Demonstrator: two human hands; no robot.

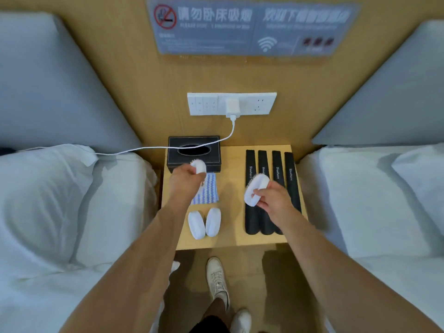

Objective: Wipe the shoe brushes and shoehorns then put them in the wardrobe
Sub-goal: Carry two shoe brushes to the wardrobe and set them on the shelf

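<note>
Both hands busy over the nightstand [230, 241], centre of frame. Left hand [186, 175] curls round a white brush [199, 165], bristles up, just above the striped cloth [206, 191], prob lined up for wiping. Right hand [269, 198] pinches a 2nd brush [255, 188] by its edge, tilted, over the four black shoehorns [283, 183] laid side by side at centre right. Two more brushes [204, 224] wait at lower centre w/ backs up; wardrobe not in view

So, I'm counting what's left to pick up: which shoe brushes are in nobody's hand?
The two white brushes lying side by side near the nightstand's front edge, below the striped cloth.
</note>
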